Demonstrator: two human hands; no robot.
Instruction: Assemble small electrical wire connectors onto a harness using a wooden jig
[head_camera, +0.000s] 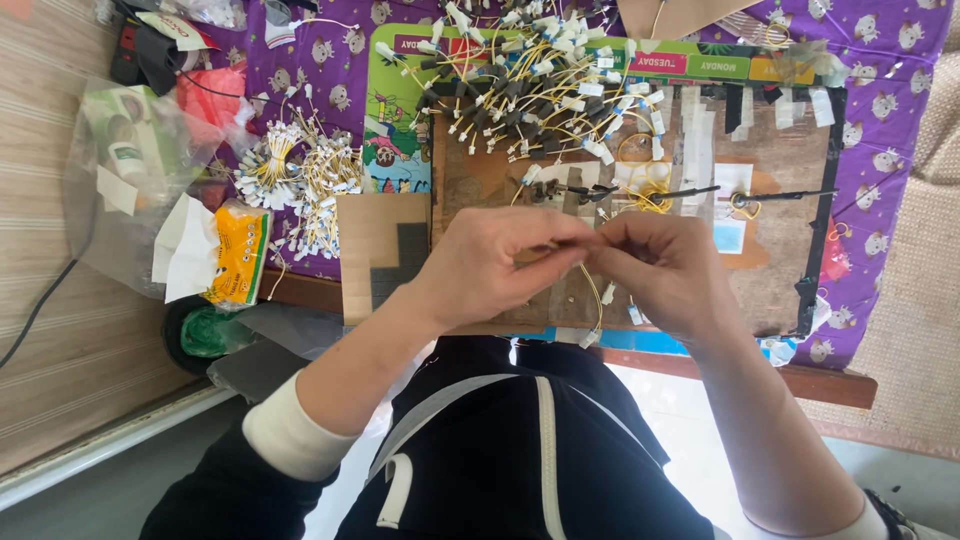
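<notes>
While both hands met over the brown cardboard work board (770, 150), the head camera looked straight down on them. The left hand (490, 265) had its fingers drawn together into a pinch, and the right hand (665, 270) was curled the same way, fingertips of the two touching at the middle. Between them they pinched a thin yellow wire with small white end connectors (597, 300), which looped down from the fingertips toward the near edge of the board, its white ends hanging just beside the right hand's heel.

At the far edge of the board lay a loose heap of yellow wires with white and black connectors (540, 90), spilling onto a colourful printed sheet with a green border (395, 110). On the board beyond the hands, a small coil of yellow wire (648, 190) sat near thin black rods (780, 195). Left of the board, two tied bundles of white-tipped yellow wires (300, 175) rested on the purple patterned cloth (880, 120) covering the worktop. Farther left of the board lay a yellow and white plastic packet (235, 255) and a clear plastic bag (120, 170).
</notes>
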